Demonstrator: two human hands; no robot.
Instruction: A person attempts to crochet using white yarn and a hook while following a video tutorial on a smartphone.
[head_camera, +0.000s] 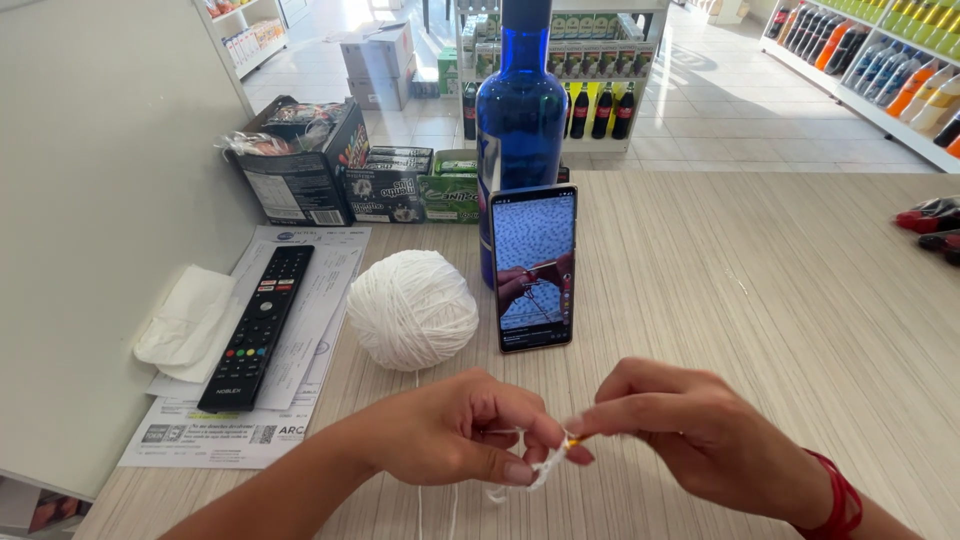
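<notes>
Yarn strand (540, 468) pinched at 6 o'clock between my left hand (455, 430) and right hand (690, 430), fingers closed tight for tension; ball (412, 310) at 11, phone (534, 268) propped at 12 for viewing.

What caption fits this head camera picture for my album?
Left hand and right hand work white yarn from a ball of yarn, beside a phone leaning on a blue bottle.

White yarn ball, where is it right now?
Head view: the white yarn ball sits left of centre on the wooden counter, between the black remote control and the upright smartphone.
</notes>
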